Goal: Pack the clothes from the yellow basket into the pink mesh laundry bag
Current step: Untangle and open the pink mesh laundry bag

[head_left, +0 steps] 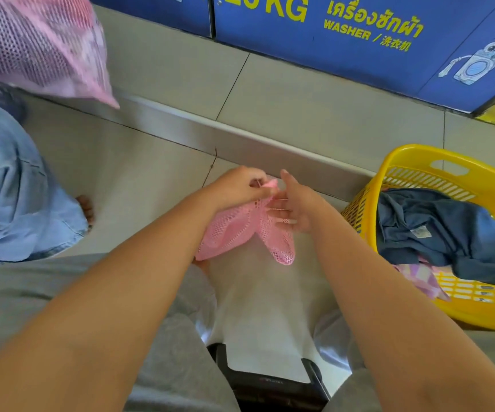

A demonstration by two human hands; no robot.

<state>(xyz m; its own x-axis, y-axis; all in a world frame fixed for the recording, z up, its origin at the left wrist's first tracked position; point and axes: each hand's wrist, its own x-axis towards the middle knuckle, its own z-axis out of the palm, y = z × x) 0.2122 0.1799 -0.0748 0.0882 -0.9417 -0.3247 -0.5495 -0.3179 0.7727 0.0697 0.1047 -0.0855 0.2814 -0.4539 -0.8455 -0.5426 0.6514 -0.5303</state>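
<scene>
— Where is the pink mesh laundry bag (249, 230)?

— Dead centre, held over the pale floor tile (139, 179). It is limp and crumpled, light pink open-weave netting. It is gathered at the top and falls in two loose lobes toward 6 o'clock.

— Who has hold of it?

— The left hand (237, 187), at the bag's 11 o'clock, has its fingers curled and pinches the gathered top edge. The right hand (295, 203), at the bag's 2 o'clock, is spread, with its fingers nearly straight against the mesh. Thin cords cross those fingers, and I cannot tell whether they are gripped.

— And the clothes?

— In the yellow basket (478, 318) at 4 o'clock, well apart from the bag. A dark blue garment (436, 230) is heaped on top, and a pink checked cloth (418, 278) pokes out beneath it.

— Edges and room?

— A metal-edged step (198, 135) runs from 10 o'clock to 3 o'clock just beyond the hands. The blue washer panel (359, 55) is behind it at 1 o'clock. A person in pale denim (11, 188) is at 9 o'clock. A second pink mesh bag (38, 46), blurred, is at 11 o'clock. Open tile lies between that person and the hands, and a narrower strip lies between the hands and the basket.
</scene>
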